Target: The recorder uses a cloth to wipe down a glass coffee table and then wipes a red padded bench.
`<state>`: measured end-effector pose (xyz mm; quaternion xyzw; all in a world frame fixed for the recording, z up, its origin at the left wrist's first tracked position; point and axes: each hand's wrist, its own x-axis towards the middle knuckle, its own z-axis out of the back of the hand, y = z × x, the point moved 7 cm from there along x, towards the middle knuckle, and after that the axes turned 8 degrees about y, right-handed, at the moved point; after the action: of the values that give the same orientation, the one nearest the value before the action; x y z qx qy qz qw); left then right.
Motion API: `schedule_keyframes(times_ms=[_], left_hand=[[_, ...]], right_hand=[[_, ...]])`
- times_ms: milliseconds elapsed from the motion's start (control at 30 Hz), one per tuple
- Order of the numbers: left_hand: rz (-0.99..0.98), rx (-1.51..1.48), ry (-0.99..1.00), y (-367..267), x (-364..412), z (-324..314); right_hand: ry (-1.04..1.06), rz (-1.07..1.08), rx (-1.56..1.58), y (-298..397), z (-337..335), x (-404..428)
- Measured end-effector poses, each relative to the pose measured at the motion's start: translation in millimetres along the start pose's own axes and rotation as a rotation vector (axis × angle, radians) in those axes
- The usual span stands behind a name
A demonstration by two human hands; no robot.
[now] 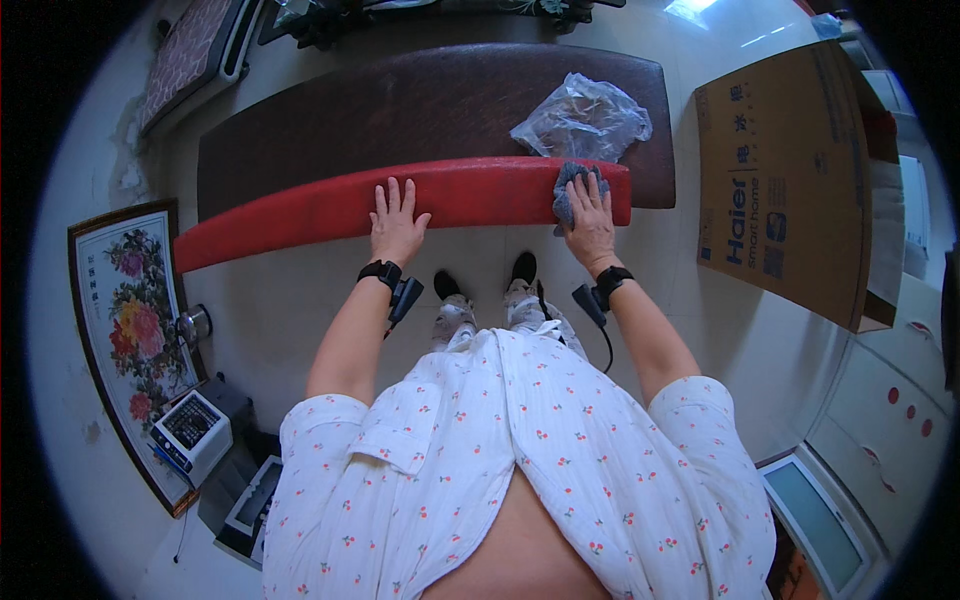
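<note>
A long red padded board or cushion (300,208) lies along the near edge of a dark brown padded bench (322,127). My left hand (396,221) rests flat on its middle part, fingers apart and holding nothing. Near the right end of the red piece, my right hand (591,221) presses a grey-blue cloth (564,199) against the surface, its fingers spread over the cloth. A crumpled clear plastic bag (585,116) lies on the brown bench just beyond the cloth. Both wrists wear black bands with small devices and cables.
A large cardboard box (780,180) stands to the right, beside white cabinets (885,405). At left, a framed flower picture (135,322) leans near a metal pot (195,324) and a white-and-black machine (191,435). A patterned padded piece of furniture (187,56) stands at the upper left.
</note>
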<state>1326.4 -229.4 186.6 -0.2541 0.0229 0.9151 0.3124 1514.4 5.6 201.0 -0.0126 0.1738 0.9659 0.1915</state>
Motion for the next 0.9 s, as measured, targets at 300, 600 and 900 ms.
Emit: schedule_keyframes(times_ms=[300,600,900], left_hand=[[-0.019,0.029,-0.011,-4.3,1.2,-0.9],[-0.018,0.035,-0.015,-2.9,1.4,-3.1],[-0.016,0.049,-0.032,-7.3,-1.0,0.3]], right_hand=[[0.032,0.260,0.145,106.9,-34.1,58.4],[0.183,0.277,0.001,28.5,-5.9,4.7],[0.057,0.173,0.131,101.1,-35.3,51.3]])
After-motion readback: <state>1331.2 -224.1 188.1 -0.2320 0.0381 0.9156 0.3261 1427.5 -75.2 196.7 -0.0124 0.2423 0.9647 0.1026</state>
